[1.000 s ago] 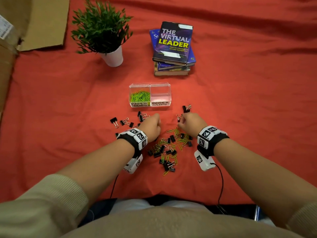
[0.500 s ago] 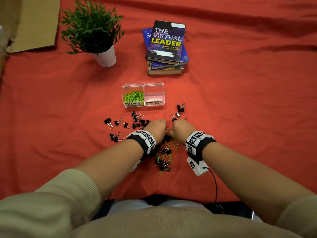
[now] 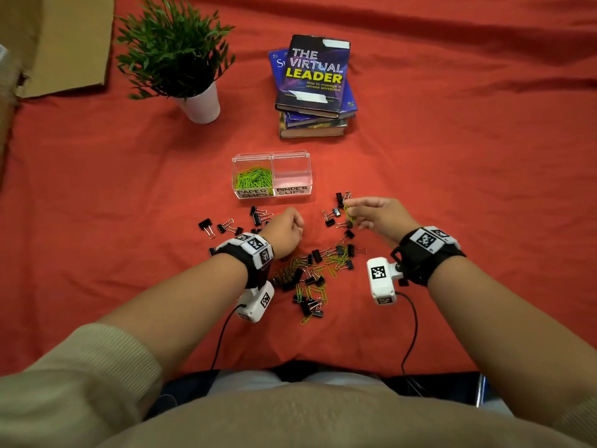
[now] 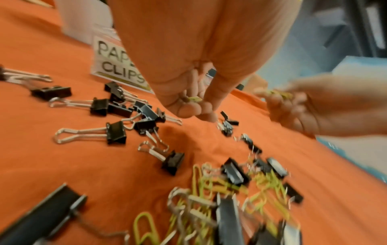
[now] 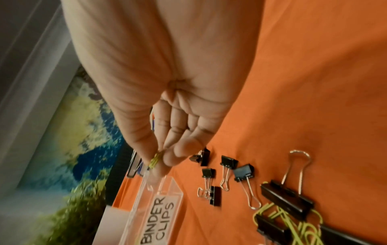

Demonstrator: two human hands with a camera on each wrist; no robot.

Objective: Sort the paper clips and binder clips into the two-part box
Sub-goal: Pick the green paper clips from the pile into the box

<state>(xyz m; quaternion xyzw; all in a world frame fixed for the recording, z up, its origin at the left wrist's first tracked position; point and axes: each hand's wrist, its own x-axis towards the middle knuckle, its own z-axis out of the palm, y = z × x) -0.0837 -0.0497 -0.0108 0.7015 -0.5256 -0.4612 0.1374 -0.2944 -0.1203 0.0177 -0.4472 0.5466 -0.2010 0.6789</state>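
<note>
A clear two-part box (image 3: 273, 155) stands on the red cloth; its left part, labelled PAPER CLIPS, holds green paper clips (image 3: 253, 179), and the right part, labelled BINDER CLIPS (image 5: 160, 215), looks empty. My right hand (image 3: 374, 215) is lifted right of the box and pinches green paper clips (image 3: 349, 213) between thumb and fingers (image 5: 156, 160). My left hand (image 3: 287, 229) is curled into a fist in front of the box, with a bit of green paper clip (image 4: 194, 99) showing inside the fingers. A mixed pile of green paper clips and black binder clips (image 3: 315, 273) lies between my wrists.
More black binder clips (image 3: 226, 224) are scattered left of the left hand and near the right hand (image 3: 332, 216). A potted plant (image 3: 181, 63) and a stack of books (image 3: 315, 85) stand behind the box. Cardboard (image 3: 58, 43) lies at the far left.
My right hand has risen from the pile and moved right with green paper clips pinched in it. The left hand has shifted slightly away from the pile, still curled.
</note>
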